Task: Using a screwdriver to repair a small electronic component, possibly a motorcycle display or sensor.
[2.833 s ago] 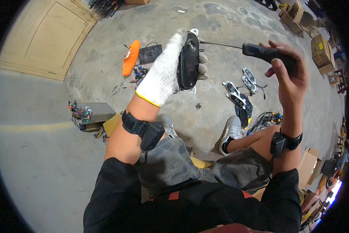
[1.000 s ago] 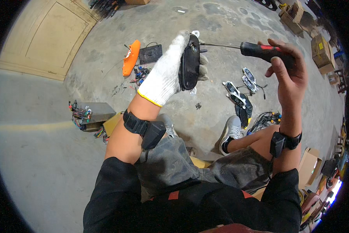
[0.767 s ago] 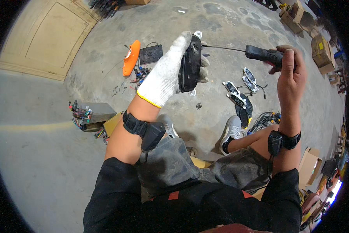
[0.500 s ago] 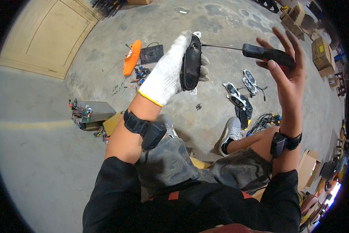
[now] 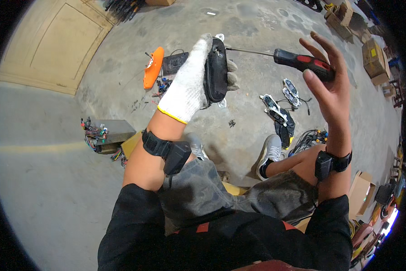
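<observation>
My left hand (image 5: 185, 86), in a white glove, grips a black oblong housing (image 5: 218, 77) upright, its fingertips wrapped round the right edge. A long screwdriver (image 5: 293, 58) lies horizontal, its tip at the housing's upper right part and its black-and-red handle in my right hand (image 5: 327, 83). That bare hand holds the handle loosely against the palm, with the thumb below it and some fingers lifted and spread above. Whether the tip sits on a screw is too small to tell. Small white tabs show behind the housing at top and bottom.
On the floor are an orange shell (image 5: 154, 67), black plate (image 5: 175, 62), white-framed circuit modules (image 5: 274, 109), a black cloth-like piece (image 5: 284, 133), small screws (image 5: 232, 123), cables (image 5: 311, 140) and metal boxes with wires (image 5: 112, 131). A panelled door (image 5: 53, 49) is left; cartons (image 5: 374, 63) stand right.
My right fingers have lifted from their closed grip, and the handle has turned, showing more red. The housing, screwdriver and both hands have shifted slightly left.
</observation>
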Demonstrator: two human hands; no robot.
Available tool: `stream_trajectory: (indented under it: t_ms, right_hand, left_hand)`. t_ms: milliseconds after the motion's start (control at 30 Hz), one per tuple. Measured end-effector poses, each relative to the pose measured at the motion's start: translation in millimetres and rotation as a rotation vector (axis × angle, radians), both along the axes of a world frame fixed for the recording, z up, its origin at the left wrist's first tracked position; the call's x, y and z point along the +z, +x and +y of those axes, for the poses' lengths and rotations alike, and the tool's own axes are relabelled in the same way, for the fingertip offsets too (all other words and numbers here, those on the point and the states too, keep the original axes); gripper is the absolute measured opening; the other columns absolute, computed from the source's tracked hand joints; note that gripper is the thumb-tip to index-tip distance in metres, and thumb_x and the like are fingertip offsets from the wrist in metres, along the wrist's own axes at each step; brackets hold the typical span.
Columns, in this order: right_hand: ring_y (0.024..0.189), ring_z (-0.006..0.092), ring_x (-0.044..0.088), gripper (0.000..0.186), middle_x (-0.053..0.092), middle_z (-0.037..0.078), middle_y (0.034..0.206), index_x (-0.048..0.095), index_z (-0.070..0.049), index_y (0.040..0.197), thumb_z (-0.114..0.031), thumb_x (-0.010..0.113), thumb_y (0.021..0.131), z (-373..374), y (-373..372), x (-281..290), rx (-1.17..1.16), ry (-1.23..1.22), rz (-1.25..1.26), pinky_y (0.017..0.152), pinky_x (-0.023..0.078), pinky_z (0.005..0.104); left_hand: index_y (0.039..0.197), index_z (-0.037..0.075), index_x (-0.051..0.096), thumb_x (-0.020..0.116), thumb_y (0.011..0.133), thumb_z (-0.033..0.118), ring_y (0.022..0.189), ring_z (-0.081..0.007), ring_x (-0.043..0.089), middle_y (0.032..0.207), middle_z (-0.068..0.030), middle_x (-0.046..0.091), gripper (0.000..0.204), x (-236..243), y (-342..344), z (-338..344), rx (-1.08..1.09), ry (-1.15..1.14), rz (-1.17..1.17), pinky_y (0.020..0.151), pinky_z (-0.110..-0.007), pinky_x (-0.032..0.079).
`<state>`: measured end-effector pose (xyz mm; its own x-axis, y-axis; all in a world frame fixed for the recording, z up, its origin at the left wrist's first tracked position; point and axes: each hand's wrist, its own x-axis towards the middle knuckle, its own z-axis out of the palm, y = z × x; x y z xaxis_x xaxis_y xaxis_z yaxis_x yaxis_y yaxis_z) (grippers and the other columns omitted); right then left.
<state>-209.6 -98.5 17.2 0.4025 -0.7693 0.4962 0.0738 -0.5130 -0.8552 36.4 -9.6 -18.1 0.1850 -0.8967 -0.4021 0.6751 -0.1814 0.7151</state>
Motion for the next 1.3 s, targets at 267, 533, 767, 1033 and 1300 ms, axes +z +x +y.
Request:
stream_trajectory:
  t_ms: [267,533,767,1033,1300]
  right_hand:
    - [0.097,0.0184,0.069,0.032,0.068,0.013,0.116,0.058,0.0,0.124,-0.013,0.064,0.095,-1,-12,4,0.054,0.008,0.047,0.062,0.052,0.0237]
    - [0.097,0.0219,0.068,0.046,0.064,0.017,0.123,0.047,-0.001,0.137,-0.02,0.06,0.097,-7,-7,4,-0.148,-0.09,0.199,0.073,0.056,0.0288]
    - [0.109,0.0245,0.066,0.047,0.063,0.016,0.119,0.048,-0.001,0.134,-0.011,0.067,0.092,-2,-12,2,0.093,-0.122,-0.033,0.088,0.055,0.0323]
    - [0.099,0.0173,0.065,0.027,0.069,0.013,0.103,0.059,-0.001,0.118,-0.021,0.055,0.101,-10,-13,8,-0.236,0.0,0.274,0.077,0.052,0.0271]
    - [0.127,0.0356,0.054,0.047,0.061,0.019,0.126,0.045,0.001,0.135,-0.003,0.064,0.092,-9,-12,2,0.213,-0.066,-0.159,0.106,0.044,0.046]
  left_hand:
    - [0.116,0.005,0.058,0.042,0.099,0.058,0.065,-0.0308,0.07,0.088,-0.021,0.069,0.058,-2,2,-2,-0.071,-0.012,0.038,0.064,-0.049,0.061]
    - [0.114,0.007,0.059,0.042,0.099,0.057,0.064,-0.0308,0.07,0.085,-0.0203,0.069,0.055,-4,2,-1,-0.093,-0.007,-0.008,0.062,-0.048,0.061]
    - [0.114,0.007,0.059,0.045,0.099,0.057,0.061,-0.0294,0.069,0.085,-0.0194,0.069,0.054,0,-4,-2,-0.04,-0.011,-0.065,0.06,-0.046,0.061]
    - [0.115,0.006,0.059,0.046,0.098,0.058,0.063,-0.0299,0.07,0.086,-0.0195,0.069,0.056,-5,2,0,-0.103,-0.018,-0.031,0.062,-0.048,0.061]
    - [0.118,0.008,0.057,0.046,0.098,0.058,0.064,-0.0298,0.069,0.086,-0.0199,0.069,0.055,-7,0,-3,-0.102,-0.017,0.011,0.063,-0.049,0.061]
